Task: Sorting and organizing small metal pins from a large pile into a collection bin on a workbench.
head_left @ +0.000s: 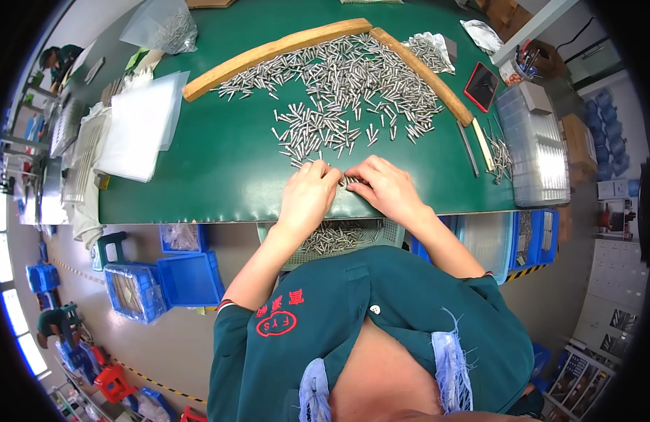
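Both of my hands work close together above the near edge of the green table (pixel 233 169). My right hand (pixel 387 184) is closed, thumb and fingertips pinching a small row of metal pins (pixel 350 181). My left hand (pixel 309 188) is curled shut against the left end of that row; its fingertips are partly hidden. Just beyond my hands lies a spread heap of silvery metal pins (pixel 360 77), with a looser group (pixel 314 130) nearer to me. Under the table edge, below my wrists, a pale green basket (pixel 388 234) holds more pins.
Two wooden bars (pixel 268 55) (pixel 423 74) fence the heap. On the right are a red-edged phone (pixel 481 87), a cream-handled tool (pixel 482 143) and stacked clear trays (pixel 532 148). White sheets (pixel 136 133) and a bag of pins (pixel 163 28) lie left. Blue crates (pixel 190 278) stand below.
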